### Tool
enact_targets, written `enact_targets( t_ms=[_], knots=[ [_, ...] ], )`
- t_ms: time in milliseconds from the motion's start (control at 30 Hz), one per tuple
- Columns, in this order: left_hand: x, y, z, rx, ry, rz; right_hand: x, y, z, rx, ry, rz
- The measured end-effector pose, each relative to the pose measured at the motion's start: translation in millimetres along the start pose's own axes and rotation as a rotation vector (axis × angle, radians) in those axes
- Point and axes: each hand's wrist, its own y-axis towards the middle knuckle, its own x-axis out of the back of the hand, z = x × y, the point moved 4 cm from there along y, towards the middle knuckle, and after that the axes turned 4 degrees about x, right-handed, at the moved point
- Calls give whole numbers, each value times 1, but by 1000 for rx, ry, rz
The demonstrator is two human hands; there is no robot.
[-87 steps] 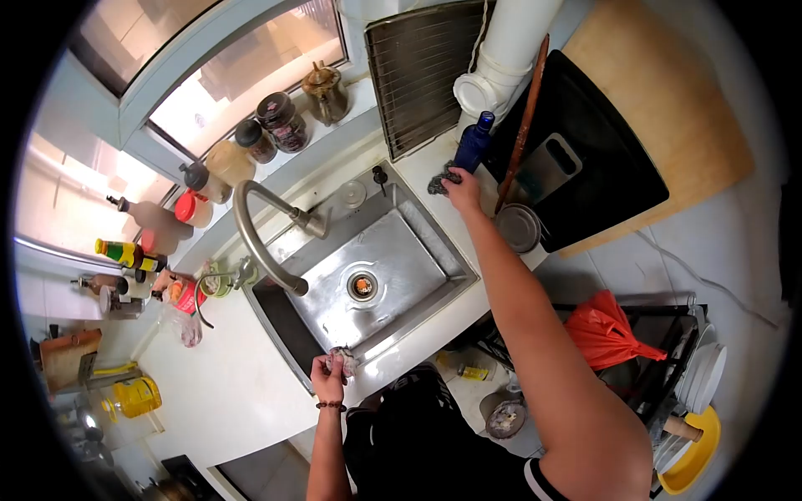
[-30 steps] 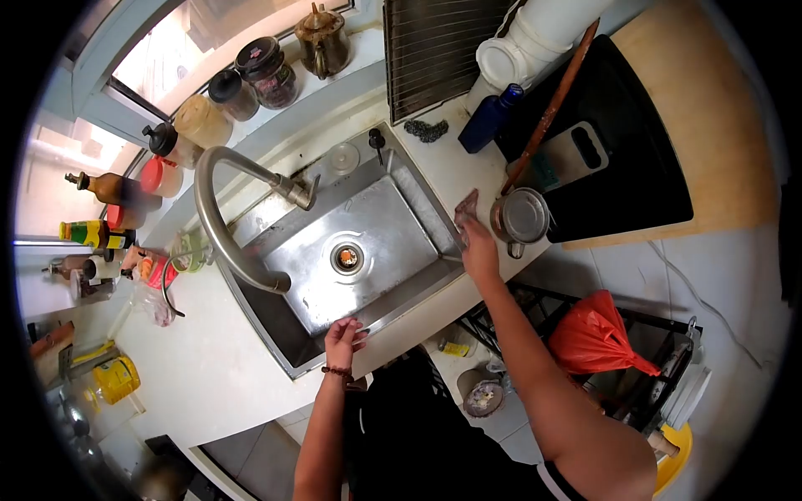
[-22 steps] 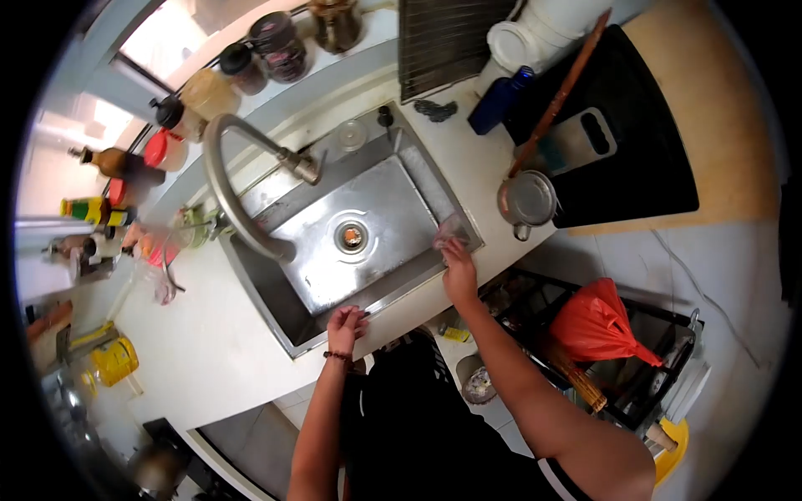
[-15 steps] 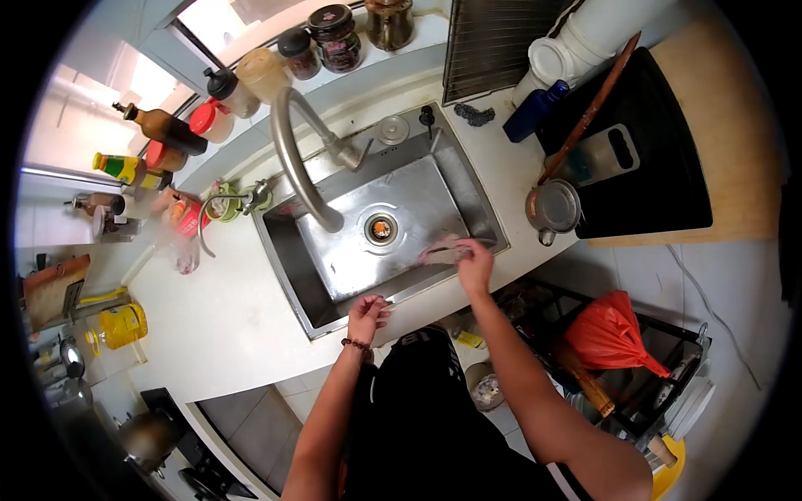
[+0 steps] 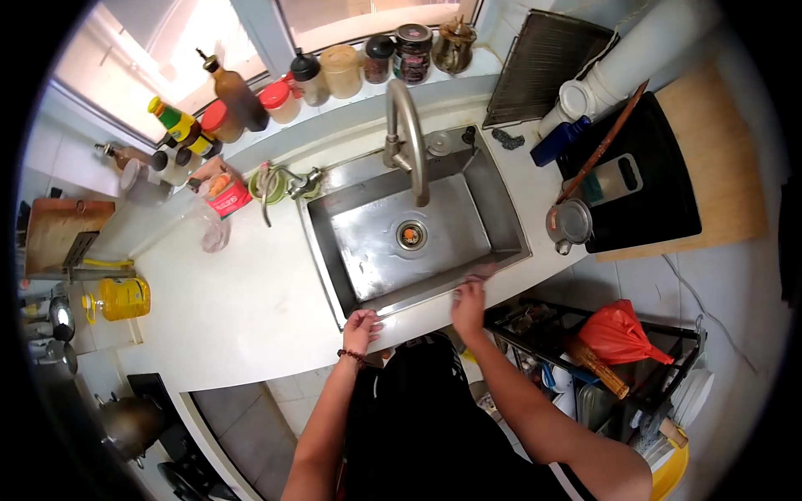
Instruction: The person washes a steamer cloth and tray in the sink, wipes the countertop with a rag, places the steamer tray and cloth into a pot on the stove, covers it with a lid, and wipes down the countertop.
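Note:
My left hand [image 5: 361, 331], with a beaded bracelet [image 5: 351, 356] at the wrist, is at the front rim of the steel sink [image 5: 401, 306]. Its fingers are curled together; I cannot make out anything held in them. To the right, my right hand [image 5: 469, 307] is over the same front edge, its fingers smeared by motion, so their grip cannot be told. In the sink, orange scraps lie in the drain [image 5: 411, 235]. The curved faucet [image 5: 407, 138] hangs over the basin, with no water visible from it.
Bottles and jars [image 5: 341, 73] line the windowsill. A metal cup [image 5: 570, 222] stands right of the sink near a blue bottle [image 5: 560, 140] and a black board [image 5: 643, 184]. Left are a red package [image 5: 227, 198] and an oil jug [image 5: 121, 299]. A red bag [image 5: 620, 332] rests on the lower rack.
The view has shifted, so the sink sits further right. My right hand has drawn back from over the basin to its front edge. My left hand stays near the rim.

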Motion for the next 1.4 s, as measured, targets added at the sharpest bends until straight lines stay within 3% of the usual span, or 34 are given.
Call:
enact_targets(
  t_ms=[167, 233, 300, 367, 400, 467, 500, 567, 633, 700, 800, 867, 900, 1000, 1133, 1333, 1400],
  knots=[
    [35, -9, 0, -21, -49, 52, -86, -9, 136, 229, 258, 165],
    [56, -13, -1, -46, -73, 33, -109, 2, 167, -133, 296, 385],
    [80, -14, 0, -44, -86, 18, -132, 3, 174, -178, 442, 410],
    [92, -11, -6, -56, -132, 5, -109, 7, 203, -347, 765, 436],
    [91, -8, -11, -59, -170, -7, -92, 12, 217, -333, 757, 435],
    [76, -23, -40, -51, -222, 2, -66, 14, 229, -454, 1380, 428],
    [66, -31, -55, -53, -308, 71, -48, 16, 234, -498, 1417, 534],
    [49, -34, -67, -61, -397, 144, -39, 16, 223, -539, 1438, 525],
    [23, -35, -81, -90, -406, 414, -39, 20, 219, -564, 1472, 511],
    [0, -39, -92, -182, -340, 409, -37, 25, 213, -412, 1212, 382],
    [-29, -29, -103, -307, -200, 349, -34, 34, 214, -523, 1367, 241],
    [-47, -22, -118, -772, 785, -22, -25, 46, 209, -567, 1434, 345],
    [-52, -35, -125, -865, 1011, -302, -21, 53, 207, -611, 1496, 445],
    [-61, -34, -152, -867, 1011, -187, -28, 94, 170, -507, 1269, 511],
    [-79, -17, -162, -776, 813, -238, -31, 153, 131, -607, 1342, 533],
    [-92, 11, -159, -611, 671, -267, -27, 205, 116, -669, 1087, 545],
    [-95, 18, -158, -568, 664, -293, -29, 215, 116, -587, 1042, 506]
  ],
)
